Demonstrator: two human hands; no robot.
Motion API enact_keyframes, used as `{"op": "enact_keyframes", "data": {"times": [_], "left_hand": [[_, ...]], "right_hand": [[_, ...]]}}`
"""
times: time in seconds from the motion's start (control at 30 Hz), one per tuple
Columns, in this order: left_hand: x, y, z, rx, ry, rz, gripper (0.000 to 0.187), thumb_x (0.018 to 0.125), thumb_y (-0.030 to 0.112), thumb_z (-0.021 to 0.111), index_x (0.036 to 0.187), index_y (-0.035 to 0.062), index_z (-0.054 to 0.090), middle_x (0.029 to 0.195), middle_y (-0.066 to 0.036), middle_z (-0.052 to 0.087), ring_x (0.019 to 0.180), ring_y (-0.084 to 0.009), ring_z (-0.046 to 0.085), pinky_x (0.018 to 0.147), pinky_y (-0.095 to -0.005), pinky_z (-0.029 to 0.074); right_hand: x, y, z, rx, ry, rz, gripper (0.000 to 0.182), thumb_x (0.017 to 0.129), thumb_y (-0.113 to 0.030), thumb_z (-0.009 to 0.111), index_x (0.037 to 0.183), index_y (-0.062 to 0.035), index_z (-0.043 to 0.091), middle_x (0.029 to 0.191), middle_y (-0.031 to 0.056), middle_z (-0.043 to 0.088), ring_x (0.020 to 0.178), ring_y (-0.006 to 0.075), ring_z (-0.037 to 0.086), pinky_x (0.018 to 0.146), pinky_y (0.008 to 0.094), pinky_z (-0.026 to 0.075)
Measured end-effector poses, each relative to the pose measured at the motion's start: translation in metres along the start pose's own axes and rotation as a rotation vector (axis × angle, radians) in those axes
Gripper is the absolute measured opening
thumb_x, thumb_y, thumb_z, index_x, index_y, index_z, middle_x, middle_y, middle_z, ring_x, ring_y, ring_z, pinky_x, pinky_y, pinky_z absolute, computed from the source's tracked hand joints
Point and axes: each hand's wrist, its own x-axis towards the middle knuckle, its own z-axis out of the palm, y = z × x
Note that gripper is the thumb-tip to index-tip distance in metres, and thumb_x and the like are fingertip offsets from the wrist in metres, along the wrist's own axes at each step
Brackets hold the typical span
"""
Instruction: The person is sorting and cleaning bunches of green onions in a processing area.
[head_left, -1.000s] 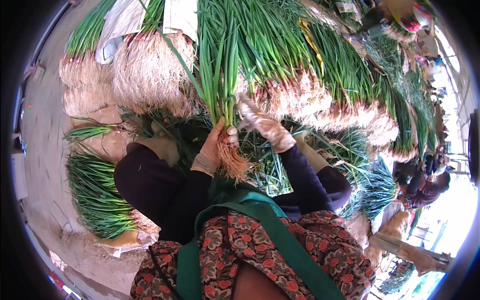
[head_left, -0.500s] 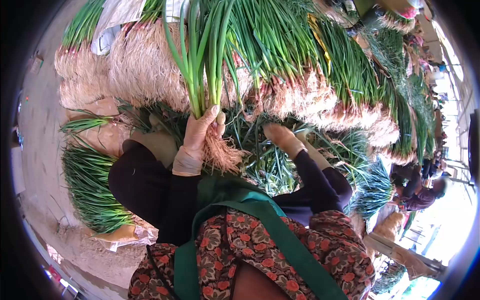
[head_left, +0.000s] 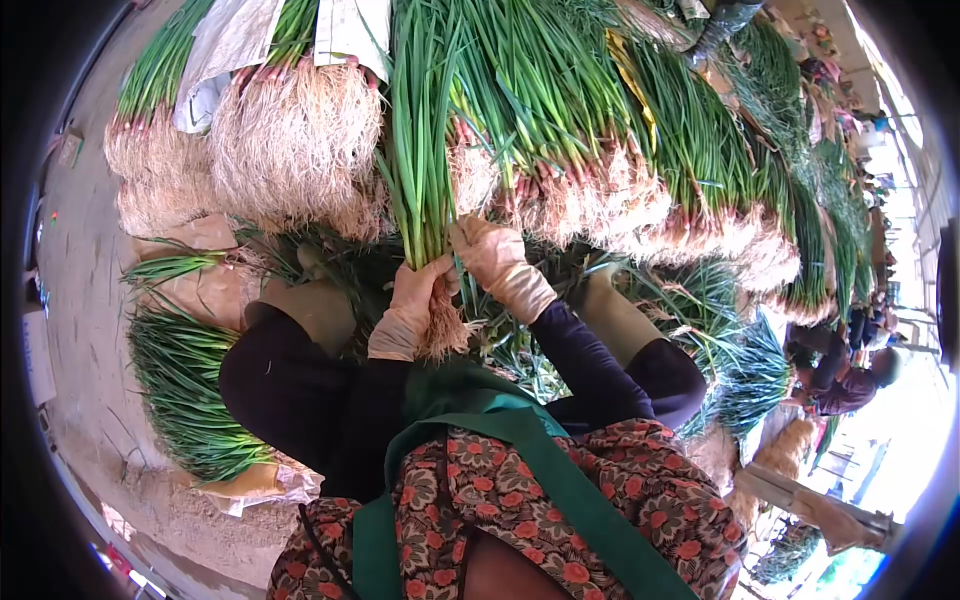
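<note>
My left hand (head_left: 406, 308), in a pale thin glove, is closed around the lower stems of a bunch of green onions (head_left: 424, 190). The bunch stands nearly upright in front of me, leaves up, its reddish-brown roots (head_left: 443, 328) hanging below the fist. My right hand (head_left: 500, 265), gloved too, is at the right side of the stems just above the left. Its fingers are bent and pressed together against the stems; their tips are partly hidden. Loose green leaves (head_left: 520, 350) lie between my knees, below the hands.
Rows of bundled green onions (head_left: 590, 190) with pale roots run across in front. Paper sheets (head_left: 350, 30) cover some at the left. Another green pile (head_left: 185, 385) lies left of my knee. At the far right a person (head_left: 850, 385) bends beside more onions.
My right hand has come up from the loose leaves to the stems. The left hand has moved slightly down with the bunch, whose leaves now stand closer together.
</note>
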Motion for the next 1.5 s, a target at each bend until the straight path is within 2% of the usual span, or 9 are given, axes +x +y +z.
{"op": "enact_keyframes", "data": {"times": [0.2,0.33,0.47,0.53,0.7,0.93,1.13,1.27,1.5], "left_hand": [[-0.031,0.038,0.008,-0.481,-0.567,0.082,0.034,0.083,0.023,0.064,0.109,0.0069,0.049,0.064,0.003,0.041,0.060,-0.0121,0.047,0.058,-0.0293,0.044],[-0.019,0.031,0.018,-0.410,-0.274,0.087,0.026,0.083,0.023,0.063,0.102,0.0094,0.053,0.070,-0.001,0.051,0.067,-0.0149,0.053,0.056,-0.0290,0.046],[-0.008,0.018,0.023,-0.372,-0.101,0.013,0.022,0.085,0.023,0.061,0.100,0.0068,0.057,0.080,-0.003,0.060,0.073,-0.0147,0.059,0.054,-0.0294,0.048],[-0.005,0.013,0.018,-0.325,-0.048,-0.043,0.025,0.084,0.023,0.063,0.102,0.0055,0.058,0.086,-0.004,0.063,0.073,-0.0150,0.060,0.055,-0.0291,0.049],[0.005,-0.008,0.015,-0.304,-0.097,-0.063,0.025,0.082,0.021,0.065,0.100,0.0042,0.061,0.090,-0.007,0.066,0.072,-0.0146,0.063,0.060,-0.0274,0.051],[-0.016,0.007,0.030,-0.299,-0.223,0.082,0.023,0.083,0.022,0.062,0.099,0.0060,0.057,0.082,-0.004,0.059,0.067,-0.0138,0.057,0.053,-0.0281,0.051],[-0.020,0.015,0.024,-0.561,-0.510,-0.011,0.030,0.086,0.023,0.059,0.108,0.0035,0.052,0.089,-0.007,0.058,0.070,-0.0147,0.056,0.048,-0.0303,0.054],[-0.004,0.004,0.015,-0.626,-0.465,-0.163,0.036,0.086,0.024,0.059,0.115,0.0030,0.050,0.091,-0.007,0.061,0.072,-0.0150,0.057,0.049,-0.0317,0.053],[-0.001,0.007,0.022,-0.396,-0.221,-0.061,0.039,0.083,0.025,0.062,0.115,0.0026,0.054,0.092,-0.007,0.063,0.071,-0.0183,0.060,0.054,-0.0310,0.052]], "right_hand": [[-0.033,0.128,0.045,0.051,-0.138,-0.258,0.020,0.089,-0.022,0.045,0.090,-0.0069,0.058,0.080,0.0149,0.065,0.073,0.0308,0.063,0.064,0.0383,0.050],[-0.009,0.111,0.005,0.050,0.230,0.427,0.027,0.091,-0.029,0.048,0.100,-0.0066,0.059,0.079,0.0115,0.066,0.067,0.0290,0.063,0.062,0.0383,0.051],[-0.009,0.129,0.032,-0.212,0.008,-0.127,0.027,0.090,-0.031,0.053,0.098,-0.0053,0.059,0.086,0.0136,0.065,0.076,0.0228,0.062,0.067,0.0368,0.050],[-0.012,0.042,-0.027,0.277,-0.242,0.493,0.025,0.092,-0.028,0.051,0.099,-0.0049,0.059,0.092,0.0150,0.063,0.080,0.0206,0.061,0.071,0.0345,0.049],[-0.064,0.018,-0.012,0.714,-0.613,0.250,0.032,0.092,-0.032,0.052,0.096,-0.0009,0.058,0.077,0.0089,0.058,0.068,0.0184,0.055,0.065,0.0304,0.046],[-0.007,0.002,-0.019,1.434,-0.131,0.561,0.031,0.093,-0.031,0.051,0.101,-0.0014,0.055,0.063,-0.0009,0.051,0.052,0.0093,0.047,0.049,0.0218,0.040],[-0.022,0.044,0.017,0.562,-0.686,0.357,0.022,0.090,-0.021,0.054,0.102,-0.0029,0.055,0.071,0.0035,0.058,0.056,0.0160,0.056,0.054,0.0272,0.050],[-0.016,0.109,0.027,0.561,0.059,0.369,0.027,0.091,-0.023,0.054,0.107,-0.0021,0.055,0.073,0.0050,0.056,0.058,0.0131,0.051,0.053,0.0251,0.045],[0.007,0.073,0.011,0.291,-0.182,0.506,0.037,0.087,-0.033,0.056,0.112,-0.0055,0.058,0.078,0.0100,0.064,0.073,0.0227,0.062,0.058,0.0342,0.049]]}}
